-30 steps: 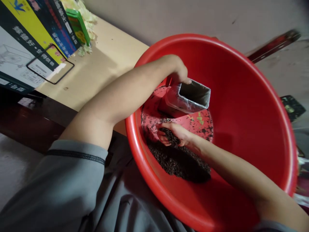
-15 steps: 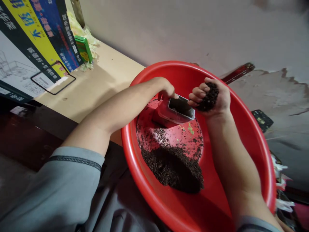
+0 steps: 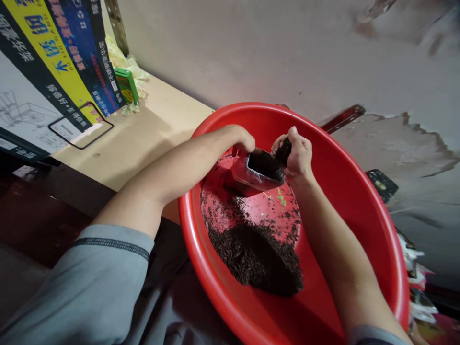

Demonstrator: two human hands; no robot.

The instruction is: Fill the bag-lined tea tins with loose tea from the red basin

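Note:
Inside a large red plastic basin, my left hand grips the far rim of a small square pot, which tilts with its mouth toward the right. Its wall looks clear or reddish, and its inside is dark. My right hand is closed around a clump of dark soil, held right at the pot's mouth with the thumb on top. Below them a heap of loose dark soil lies on the basin's floor, with crumbs scattered around it. Most fingers of my left hand are hidden behind the pot.
A printed cardboard box stands on a pale wooden board at the left, by a small green packet. A wall with peeling paint rises behind the basin. Plastic bags lie at the right edge.
My right hand has moved left to the pot's mouth and turned over, its palm now facing the pot. The left hand keeps its hold on the pot.

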